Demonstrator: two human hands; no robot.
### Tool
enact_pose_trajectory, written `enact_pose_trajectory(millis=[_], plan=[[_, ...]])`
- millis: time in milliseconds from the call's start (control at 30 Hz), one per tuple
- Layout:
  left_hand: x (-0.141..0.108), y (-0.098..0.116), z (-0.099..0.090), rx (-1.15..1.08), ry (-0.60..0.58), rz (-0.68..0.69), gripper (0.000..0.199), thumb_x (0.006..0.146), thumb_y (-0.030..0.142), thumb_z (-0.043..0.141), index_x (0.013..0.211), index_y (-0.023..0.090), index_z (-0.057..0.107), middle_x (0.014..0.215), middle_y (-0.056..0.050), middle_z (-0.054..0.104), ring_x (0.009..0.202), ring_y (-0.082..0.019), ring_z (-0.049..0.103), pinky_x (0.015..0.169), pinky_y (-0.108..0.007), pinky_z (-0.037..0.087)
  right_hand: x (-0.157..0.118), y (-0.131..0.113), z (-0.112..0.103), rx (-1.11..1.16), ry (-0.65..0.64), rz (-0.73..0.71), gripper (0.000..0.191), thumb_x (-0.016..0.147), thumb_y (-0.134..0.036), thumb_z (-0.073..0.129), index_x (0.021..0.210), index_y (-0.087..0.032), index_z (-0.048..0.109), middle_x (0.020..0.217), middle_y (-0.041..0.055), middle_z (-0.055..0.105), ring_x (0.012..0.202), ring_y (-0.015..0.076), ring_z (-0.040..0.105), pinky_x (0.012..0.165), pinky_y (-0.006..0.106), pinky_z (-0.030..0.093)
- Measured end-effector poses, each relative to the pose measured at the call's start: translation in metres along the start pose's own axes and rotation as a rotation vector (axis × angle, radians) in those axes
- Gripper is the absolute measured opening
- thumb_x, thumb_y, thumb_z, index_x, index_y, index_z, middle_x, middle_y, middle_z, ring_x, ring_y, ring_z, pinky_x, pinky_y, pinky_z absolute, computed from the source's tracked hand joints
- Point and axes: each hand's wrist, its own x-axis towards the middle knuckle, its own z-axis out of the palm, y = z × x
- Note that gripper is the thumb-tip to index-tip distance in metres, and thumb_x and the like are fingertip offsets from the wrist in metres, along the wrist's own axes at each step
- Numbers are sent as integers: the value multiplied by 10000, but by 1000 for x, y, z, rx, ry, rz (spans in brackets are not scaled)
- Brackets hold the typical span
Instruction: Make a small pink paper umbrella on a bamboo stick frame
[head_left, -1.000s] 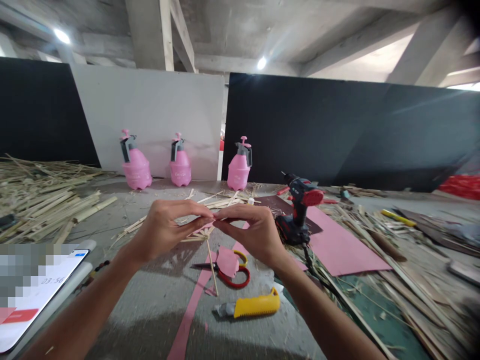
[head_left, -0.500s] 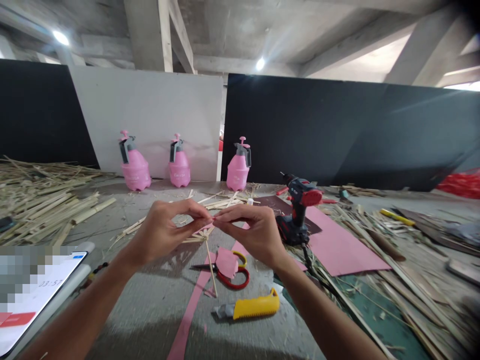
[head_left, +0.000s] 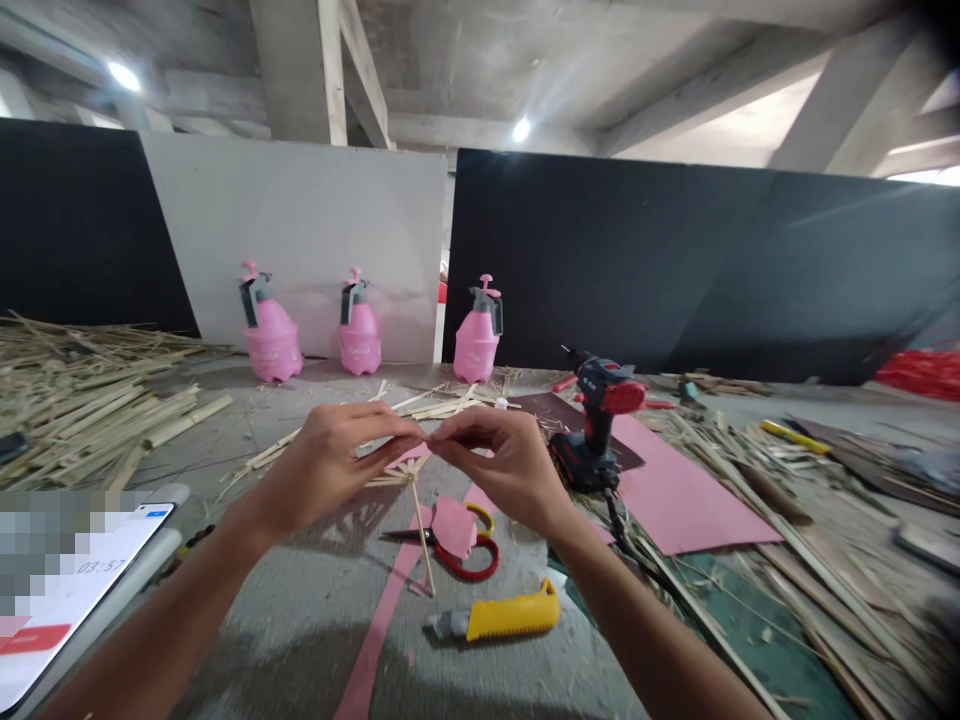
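My left hand (head_left: 337, 455) and my right hand (head_left: 495, 455) meet fingertip to fingertip above the floor. Both are closed in a pinch on a small pink piece, mostly hidden by the fingers. Just below them a thin bamboo stick (head_left: 423, 535) joins a fan of pale bamboo strips (head_left: 407, 472). Under that lie scissors (head_left: 487, 558) with red and yellow handles, and a cut pink paper piece (head_left: 454, 527) rests on them. A long pink paper strip (head_left: 371, 640) runs toward me. A yellow utility knife (head_left: 510, 613) lies nearest to my right forearm.
A cordless drill (head_left: 596, 415) stands right of my hands, beside a large pink sheet (head_left: 682, 490). Pink spray bottles (head_left: 360, 340) line the back panels. Bamboo strips (head_left: 112, 400) pile up at left, more at right. A phone (head_left: 97, 600) showing a timer is at lower left.
My fingertips have shifted slightly and now cover the pink speck that showed between them. Both hands stay in nearly the same place, and the things around them have not moved.
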Motion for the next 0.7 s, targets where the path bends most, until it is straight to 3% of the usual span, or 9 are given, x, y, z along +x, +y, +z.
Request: enact_pose_trajectory(millis=[267,400,533,700], plan=[[-1,-3,2,-9,-16,-13,152,987,233,614,1070,210,739,960,-20,778,833,-155,712,719,-270,524,-1,5,2,-85,47,8,64,820,-138,722,816,-198,744,783,10,757,734,153,709,694,281,567],[1,-2,2,-45,-6,-13,150,955,238,661,1076,215,747,995,-29,786,879,-166,724,777,-278,553,0,5,1,3,40,70,31,805,-192,756,787,-194,731,758,15,739,703,146,689,664,277,556],[2,0,1,-67,1,16,148,938,219,683,1064,224,760,955,-25,782,824,-145,722,714,-242,552,3,5,-1,138,-20,165,86,781,-239,790,769,-185,725,733,13,722,670,130,666,619,255,530],[-1,-3,0,-5,24,111,128,941,205,677,1046,226,747,969,-11,783,861,-129,726,753,-211,548,4,6,-3,277,-85,283,180,738,-323,848,782,-190,735,726,14,730,672,136,687,662,269,572]])
